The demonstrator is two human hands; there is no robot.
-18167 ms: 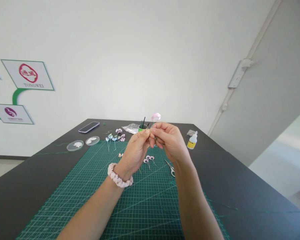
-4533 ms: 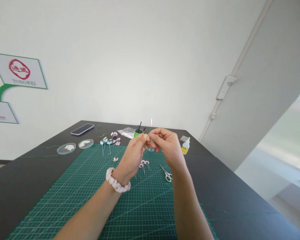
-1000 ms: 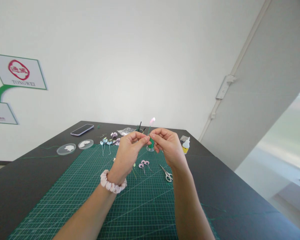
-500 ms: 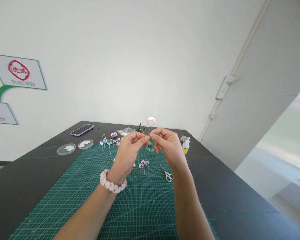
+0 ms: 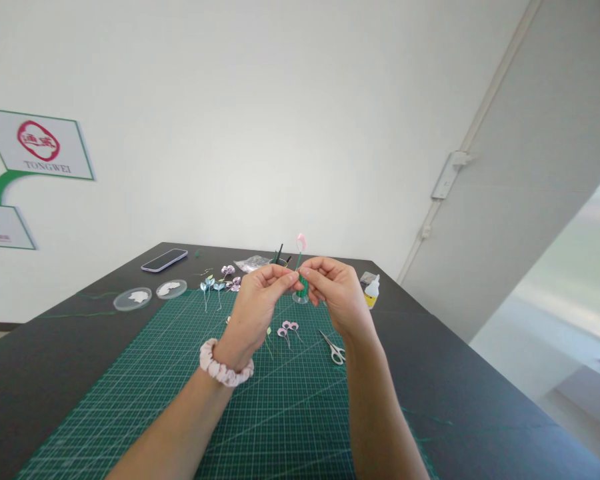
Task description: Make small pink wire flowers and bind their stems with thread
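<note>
A small pink flower (image 5: 301, 243) on a thin green stem stands upright above my fingertips. My left hand (image 5: 267, 290) pinches closed at the stem's lower part, a scrunchie (image 5: 225, 364) round its wrist. Right beside it, my right hand (image 5: 333, 288) is closed in a pinch on the same stem, the fingertips of both hands nearly touching. Behind the fingers stands a spool of green thread (image 5: 303, 292), partly covered by them. Whether a thread runs from it to my fingers is too fine to make out.
On the cutting mat (image 5: 275, 407) lie scissors (image 5: 336, 350) and purple wire-stemmed petals (image 5: 286, 329). Farther left are blue flower pieces (image 5: 210, 284), clear dishes (image 5: 133, 299) with white pieces and a phone (image 5: 165, 260). A glue bottle (image 5: 373, 292) stands at right.
The pink flower has turned about its stem, from facing me widely to a narrower, more sideways view. Both hands stay in nearly the same place, still pinching.
</note>
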